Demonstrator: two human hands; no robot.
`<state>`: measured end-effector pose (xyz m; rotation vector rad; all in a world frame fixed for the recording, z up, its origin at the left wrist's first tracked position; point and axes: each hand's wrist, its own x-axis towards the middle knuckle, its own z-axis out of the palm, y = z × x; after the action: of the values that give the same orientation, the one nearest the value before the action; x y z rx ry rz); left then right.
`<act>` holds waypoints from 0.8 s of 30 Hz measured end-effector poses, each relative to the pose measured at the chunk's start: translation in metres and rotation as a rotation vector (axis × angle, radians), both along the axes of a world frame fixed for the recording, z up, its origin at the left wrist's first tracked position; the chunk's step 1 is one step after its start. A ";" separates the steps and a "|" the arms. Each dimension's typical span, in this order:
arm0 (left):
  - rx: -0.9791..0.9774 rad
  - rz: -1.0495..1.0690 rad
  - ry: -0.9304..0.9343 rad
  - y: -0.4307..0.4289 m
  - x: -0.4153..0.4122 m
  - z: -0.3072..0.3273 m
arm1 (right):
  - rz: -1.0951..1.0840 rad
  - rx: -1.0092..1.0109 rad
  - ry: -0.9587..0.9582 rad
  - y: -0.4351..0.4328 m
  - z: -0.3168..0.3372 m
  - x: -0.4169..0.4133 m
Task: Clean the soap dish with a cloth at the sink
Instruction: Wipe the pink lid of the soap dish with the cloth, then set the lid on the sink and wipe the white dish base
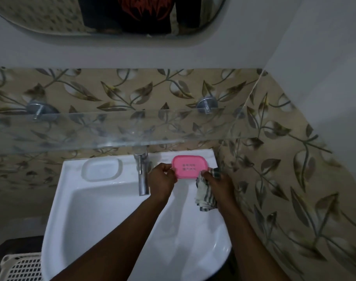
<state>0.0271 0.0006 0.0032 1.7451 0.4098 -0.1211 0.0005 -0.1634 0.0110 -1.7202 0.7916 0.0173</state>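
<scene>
Pink plastic, the soap dish (189,166) sits over the white sink (104,201) rim's back right corner; its dark marks are unreadable. My left hand (163,180) pinches its left edge, my right hand (218,182) presses the bunched striped cloth (204,194) against its right end.

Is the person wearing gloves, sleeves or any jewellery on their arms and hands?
No. Both forearms are bare to the bottom of the picture, with no sleeves showing. The left hand and right hand wear no gloves, and no watch, bracelet or ring shows on either.
</scene>
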 end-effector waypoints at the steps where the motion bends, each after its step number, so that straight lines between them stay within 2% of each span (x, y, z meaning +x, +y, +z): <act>1: 0.019 -0.006 0.012 -0.002 0.005 -0.007 | 0.012 -0.016 0.034 -0.002 -0.007 0.005; 6: 0.133 -0.052 0.057 -0.005 0.025 -0.042 | 0.063 -0.003 0.136 -0.005 -0.025 0.022; 14: 0.128 -0.047 0.139 -0.006 0.038 -0.053 | 0.084 0.020 0.170 -0.005 -0.026 0.035; 21: 0.115 -0.036 0.166 -0.007 0.029 -0.028 | 0.104 0.043 0.172 -0.005 -0.021 0.034; 24: 0.080 -0.046 0.137 -0.003 0.009 -0.004 | 0.039 0.079 0.105 -0.004 -0.013 0.023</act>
<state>0.0364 -0.0026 -0.0008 1.8312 0.4799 -0.2615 0.0232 -0.1674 -0.0023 -1.6698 0.8236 0.1649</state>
